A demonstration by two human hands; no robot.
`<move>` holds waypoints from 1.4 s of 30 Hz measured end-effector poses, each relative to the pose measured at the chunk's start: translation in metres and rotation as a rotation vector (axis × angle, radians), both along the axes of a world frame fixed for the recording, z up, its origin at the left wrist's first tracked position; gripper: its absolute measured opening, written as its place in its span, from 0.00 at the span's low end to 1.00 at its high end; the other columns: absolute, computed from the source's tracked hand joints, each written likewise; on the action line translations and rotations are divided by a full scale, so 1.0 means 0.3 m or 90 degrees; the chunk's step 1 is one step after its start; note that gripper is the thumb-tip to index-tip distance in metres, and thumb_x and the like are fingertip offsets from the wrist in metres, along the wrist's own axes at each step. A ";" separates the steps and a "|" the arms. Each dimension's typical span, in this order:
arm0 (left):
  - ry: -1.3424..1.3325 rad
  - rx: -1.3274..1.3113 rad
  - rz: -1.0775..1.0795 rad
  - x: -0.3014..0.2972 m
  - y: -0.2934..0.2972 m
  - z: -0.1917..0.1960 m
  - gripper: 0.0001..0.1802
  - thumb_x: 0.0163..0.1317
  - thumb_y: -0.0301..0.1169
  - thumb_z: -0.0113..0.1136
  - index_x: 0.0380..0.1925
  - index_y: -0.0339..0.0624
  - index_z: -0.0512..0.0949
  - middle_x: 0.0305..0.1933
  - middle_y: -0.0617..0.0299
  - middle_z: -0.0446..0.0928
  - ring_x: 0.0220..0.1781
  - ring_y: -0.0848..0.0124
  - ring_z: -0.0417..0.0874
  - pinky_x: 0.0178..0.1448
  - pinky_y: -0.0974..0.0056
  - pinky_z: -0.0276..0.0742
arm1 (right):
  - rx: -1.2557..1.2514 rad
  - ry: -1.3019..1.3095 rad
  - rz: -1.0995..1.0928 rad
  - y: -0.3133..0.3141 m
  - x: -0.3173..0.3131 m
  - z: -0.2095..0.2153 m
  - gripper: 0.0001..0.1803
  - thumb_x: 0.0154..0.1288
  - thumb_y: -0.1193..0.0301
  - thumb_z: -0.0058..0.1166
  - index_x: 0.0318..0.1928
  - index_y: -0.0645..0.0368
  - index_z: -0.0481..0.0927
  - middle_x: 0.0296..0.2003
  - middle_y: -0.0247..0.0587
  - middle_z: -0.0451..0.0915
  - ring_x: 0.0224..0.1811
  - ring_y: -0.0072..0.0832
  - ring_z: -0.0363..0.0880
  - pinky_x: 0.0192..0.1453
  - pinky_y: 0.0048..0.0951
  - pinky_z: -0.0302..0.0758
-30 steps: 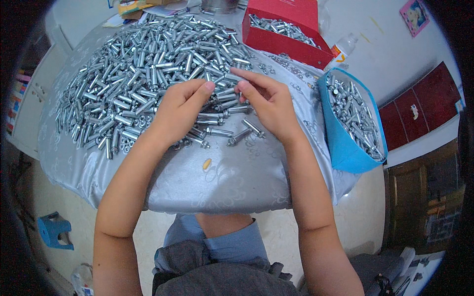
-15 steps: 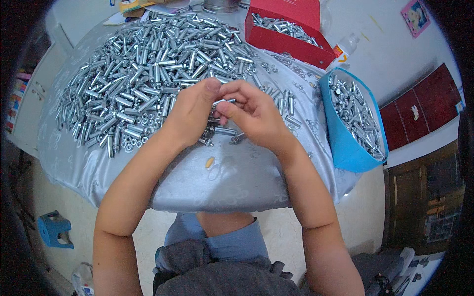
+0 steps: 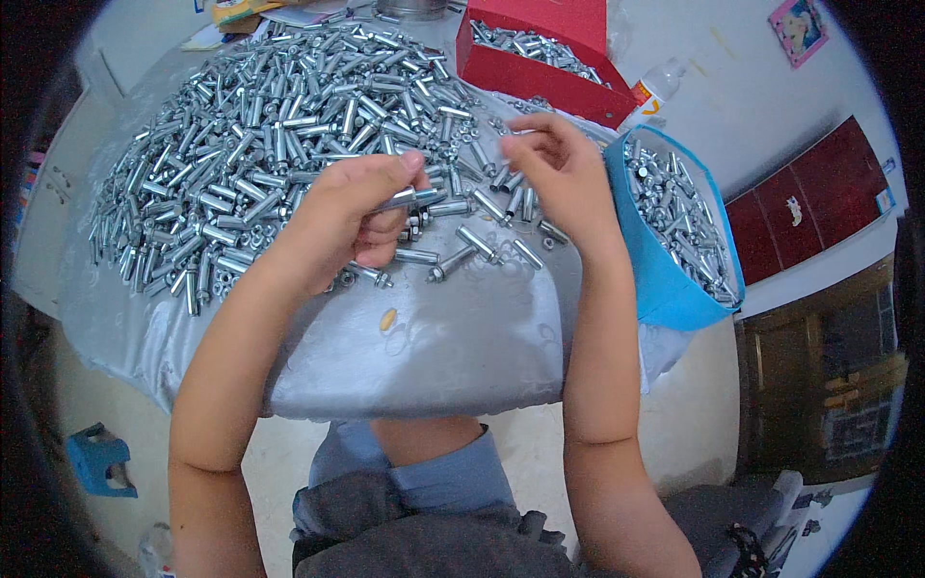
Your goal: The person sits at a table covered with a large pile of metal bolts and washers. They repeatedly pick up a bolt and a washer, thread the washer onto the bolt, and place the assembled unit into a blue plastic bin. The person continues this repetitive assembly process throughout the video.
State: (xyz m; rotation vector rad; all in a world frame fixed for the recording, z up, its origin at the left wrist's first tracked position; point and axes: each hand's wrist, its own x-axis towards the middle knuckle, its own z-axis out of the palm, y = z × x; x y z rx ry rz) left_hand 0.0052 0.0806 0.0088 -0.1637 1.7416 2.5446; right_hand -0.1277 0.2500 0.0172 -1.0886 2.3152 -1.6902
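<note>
A big heap of shiny metal sleeve bolts (image 3: 279, 125) covers a table under a silver cloth (image 3: 434, 337). My left hand (image 3: 352, 212) is closed around one metal bolt (image 3: 409, 199), held above the loose bolts near the table's front. My right hand (image 3: 559, 173) hovers to the right, fingers curled, close to the rim of a blue bin (image 3: 665, 279) filled with metal parts. Whether the right hand pinches a small part I cannot tell.
A red box (image 3: 540, 58) with more metal parts stands at the back. A plastic bottle (image 3: 655, 91) lies beside it. Dark red cabinets (image 3: 809, 207) are on the right. A small blue stool (image 3: 101, 462) sits on the floor at lower left.
Both hands lifted off the pile and came together. Now they have parted: the left keeps a bolt, the right has swung right toward the blue bin.
</note>
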 end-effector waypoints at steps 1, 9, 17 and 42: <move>-0.002 -0.001 0.002 -0.002 -0.002 -0.001 0.17 0.59 0.46 0.47 0.30 0.42 0.68 0.11 0.74 0.50 0.11 0.83 0.50 0.13 0.75 0.45 | 0.037 0.079 -0.095 0.019 -0.036 -0.014 0.10 0.54 0.75 0.51 0.38 0.64 0.74 0.28 0.41 0.77 0.29 0.24 0.76 0.35 0.23 0.71; -0.038 -0.189 0.079 -0.022 0.009 -0.016 0.18 0.56 0.44 0.54 0.16 0.44 0.66 0.11 0.72 0.59 0.12 0.82 0.59 0.17 0.75 0.56 | 0.255 0.182 -0.346 0.109 -0.187 -0.110 0.12 0.53 0.73 0.49 0.38 0.64 0.76 0.34 0.54 0.76 0.38 0.42 0.76 0.44 0.34 0.71; -0.047 -0.148 0.125 -0.018 -0.001 0.001 0.17 0.55 0.41 0.54 0.16 0.45 0.65 0.10 0.71 0.59 0.11 0.81 0.59 0.17 0.75 0.59 | 0.263 0.299 -0.282 0.083 -0.189 -0.155 0.16 0.53 0.68 0.51 0.42 0.62 0.75 0.42 0.56 0.73 0.46 0.47 0.71 0.53 0.38 0.65; 0.047 -0.048 0.210 -0.034 -0.057 -0.028 0.11 0.54 0.35 0.55 0.20 0.41 0.68 0.10 0.70 0.61 0.10 0.81 0.59 0.14 0.73 0.59 | 0.512 0.264 -0.152 -0.060 -0.360 -0.143 0.11 0.48 0.69 0.55 0.36 0.52 0.81 0.34 0.52 0.77 0.37 0.43 0.76 0.45 0.37 0.71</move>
